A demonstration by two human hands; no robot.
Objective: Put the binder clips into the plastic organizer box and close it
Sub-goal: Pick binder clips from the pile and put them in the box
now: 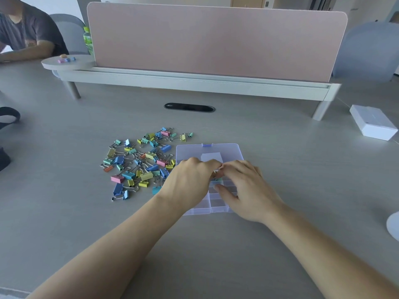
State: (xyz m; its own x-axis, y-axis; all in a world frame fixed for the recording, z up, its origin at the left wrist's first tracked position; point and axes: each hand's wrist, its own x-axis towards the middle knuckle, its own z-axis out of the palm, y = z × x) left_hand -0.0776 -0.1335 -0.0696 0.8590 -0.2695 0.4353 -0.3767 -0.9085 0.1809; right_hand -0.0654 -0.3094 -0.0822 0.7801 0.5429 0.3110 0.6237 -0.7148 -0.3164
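Both my hands are over the open plastic organizer box (224, 153) on the desk (280, 169). Left hand (190, 182) and right hand (244, 186) have fingertips pinched together on something small, can't tell what exactly. The binder clips (140, 162) sit piled just left of the box.

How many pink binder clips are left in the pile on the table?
3 that I can make out: one at the pile's far edge, one near the organizer box's left edge, one at the near left. Others may be buried or behind the left hand.
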